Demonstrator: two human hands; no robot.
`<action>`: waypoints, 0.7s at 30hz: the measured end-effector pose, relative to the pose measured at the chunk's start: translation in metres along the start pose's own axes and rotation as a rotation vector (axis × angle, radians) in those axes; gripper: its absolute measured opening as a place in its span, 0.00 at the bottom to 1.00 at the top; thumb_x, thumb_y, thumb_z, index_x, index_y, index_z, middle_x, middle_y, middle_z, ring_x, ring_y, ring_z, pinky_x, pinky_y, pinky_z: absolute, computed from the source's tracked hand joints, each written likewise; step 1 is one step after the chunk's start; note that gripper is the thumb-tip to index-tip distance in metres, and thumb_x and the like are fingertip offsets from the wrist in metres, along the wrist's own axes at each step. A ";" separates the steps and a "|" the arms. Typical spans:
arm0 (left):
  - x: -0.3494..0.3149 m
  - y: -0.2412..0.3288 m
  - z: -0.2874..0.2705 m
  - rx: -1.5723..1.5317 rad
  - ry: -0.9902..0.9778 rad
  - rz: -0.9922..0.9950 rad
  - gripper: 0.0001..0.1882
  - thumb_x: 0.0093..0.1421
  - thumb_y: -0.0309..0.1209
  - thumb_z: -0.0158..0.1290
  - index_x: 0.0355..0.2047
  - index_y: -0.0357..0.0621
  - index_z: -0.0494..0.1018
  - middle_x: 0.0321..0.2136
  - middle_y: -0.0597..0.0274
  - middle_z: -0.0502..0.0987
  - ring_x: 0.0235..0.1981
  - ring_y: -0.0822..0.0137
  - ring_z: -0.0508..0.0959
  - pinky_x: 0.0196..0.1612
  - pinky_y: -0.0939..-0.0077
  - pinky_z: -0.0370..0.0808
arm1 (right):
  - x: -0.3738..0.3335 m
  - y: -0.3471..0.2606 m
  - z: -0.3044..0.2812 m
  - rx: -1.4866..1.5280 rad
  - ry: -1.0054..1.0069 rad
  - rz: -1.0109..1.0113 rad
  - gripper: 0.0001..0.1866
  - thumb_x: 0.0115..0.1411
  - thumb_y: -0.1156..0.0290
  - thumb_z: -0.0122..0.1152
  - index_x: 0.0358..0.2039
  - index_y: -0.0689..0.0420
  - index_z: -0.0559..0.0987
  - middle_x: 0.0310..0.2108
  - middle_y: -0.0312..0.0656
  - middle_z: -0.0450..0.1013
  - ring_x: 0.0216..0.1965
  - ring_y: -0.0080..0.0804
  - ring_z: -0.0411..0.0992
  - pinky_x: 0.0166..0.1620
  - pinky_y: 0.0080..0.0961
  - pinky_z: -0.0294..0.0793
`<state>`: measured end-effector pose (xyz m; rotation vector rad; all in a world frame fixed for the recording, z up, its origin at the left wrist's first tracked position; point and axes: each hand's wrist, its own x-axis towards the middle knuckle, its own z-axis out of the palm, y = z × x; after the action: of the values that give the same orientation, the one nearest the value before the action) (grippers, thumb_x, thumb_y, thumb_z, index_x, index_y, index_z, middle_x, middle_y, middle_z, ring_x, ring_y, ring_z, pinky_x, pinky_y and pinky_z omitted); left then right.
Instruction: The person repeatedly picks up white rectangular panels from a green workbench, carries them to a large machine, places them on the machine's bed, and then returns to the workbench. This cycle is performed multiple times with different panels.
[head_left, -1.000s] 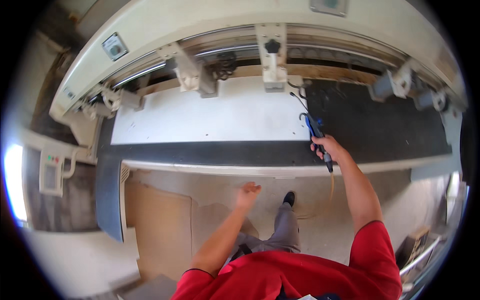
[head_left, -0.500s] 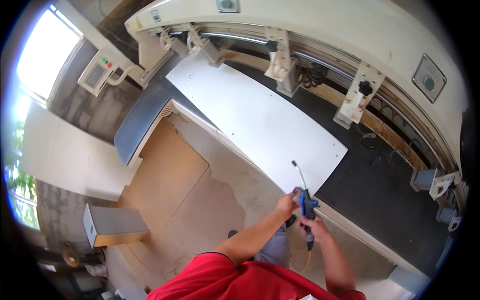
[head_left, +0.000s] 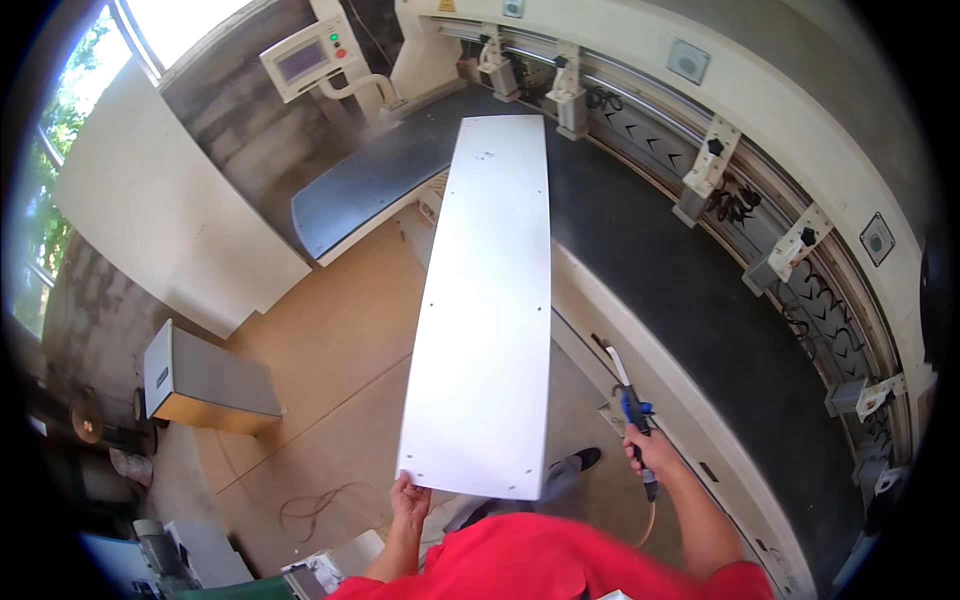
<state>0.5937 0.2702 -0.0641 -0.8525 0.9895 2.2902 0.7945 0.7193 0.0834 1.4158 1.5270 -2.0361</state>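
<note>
A long white panel (head_left: 485, 300) with small drilled holes reaches from my body toward the far end of the machine's black table (head_left: 690, 330). At its near left corner, my left hand (head_left: 409, 496) is closed on the edge; part of the fingers is hidden beneath the panel. The panel's far end overlaps the table, while its near end is out over the floor. My right hand (head_left: 648, 450) is wrapped round the grip of a black and blue air blow gun (head_left: 632, 408), whose metal nozzle points up and away, beside the table's front side. A thin hose hangs from its lower end.
Clamp heads (head_left: 708, 170) line the machine's rail at the right. A control panel (head_left: 305, 55) sits at the back left, above a dark curved table wing (head_left: 370, 195). Left stand a large pale board (head_left: 170, 200) and a grey box (head_left: 215, 375); a hose (head_left: 315, 510) lies on the floor.
The panel has swung from lying along the table to pointing toward me, with my left hand now on its near corner, off the blow gun. My right hand keeps the gun.
</note>
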 end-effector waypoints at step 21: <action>-0.066 0.286 -0.116 0.463 0.853 0.413 0.36 0.64 0.55 0.48 0.52 0.29 0.69 0.44 0.51 0.77 0.40 0.59 0.77 0.43 0.63 0.75 | 0.298 -0.255 0.263 0.283 0.158 -0.229 0.23 0.60 0.46 0.57 0.21 0.50 0.67 0.13 0.31 0.62 0.12 0.25 0.61 0.17 0.28 0.64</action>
<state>0.4933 -0.0068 0.0505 -1.5558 2.1225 1.8192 0.3293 0.7130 0.0018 1.6002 1.5755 -2.4082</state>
